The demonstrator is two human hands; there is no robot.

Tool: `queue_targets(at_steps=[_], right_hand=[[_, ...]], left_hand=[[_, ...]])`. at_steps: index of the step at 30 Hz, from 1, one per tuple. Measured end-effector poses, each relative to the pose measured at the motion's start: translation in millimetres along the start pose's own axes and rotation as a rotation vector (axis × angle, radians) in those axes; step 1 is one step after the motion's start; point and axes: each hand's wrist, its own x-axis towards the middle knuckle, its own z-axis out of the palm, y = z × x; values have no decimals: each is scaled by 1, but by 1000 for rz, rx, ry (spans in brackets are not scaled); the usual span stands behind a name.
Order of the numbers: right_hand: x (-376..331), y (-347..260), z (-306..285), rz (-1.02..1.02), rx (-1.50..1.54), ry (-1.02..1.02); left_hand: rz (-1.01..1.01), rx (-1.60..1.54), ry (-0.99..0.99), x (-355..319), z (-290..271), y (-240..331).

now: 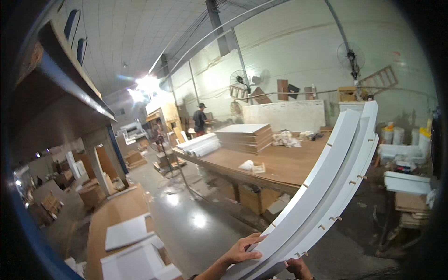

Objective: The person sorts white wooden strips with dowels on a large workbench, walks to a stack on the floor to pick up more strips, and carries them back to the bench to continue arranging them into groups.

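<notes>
A bundle of long white boards rises at a slant from the lower middle toward the upper right. Short wooden dowels stick out along the edges. My left hand is closed on the left edge of the bundle, thumb on the near face. At the lower right edge, my right hand grips the same boards from beneath; most of its fingers are hidden behind them. The lower ends of the boards run out of the picture.
A brown worktable ahead bears stacked panels. White panels lie on a low brown surface at lower left. Another person stands beyond the table. A white panel stack is at right; a dark shelf overhangs upper left.
</notes>
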Motion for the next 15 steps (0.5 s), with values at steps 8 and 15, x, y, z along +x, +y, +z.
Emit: queue_targets(at_steps=[8,15], right_hand=[[206,5,8,192,142,-247],[402,49,77,319,232,-382]], left_hand=[[-253,-152,346,37,-114,-76],[-266,-230,524,42,-269,-146]])
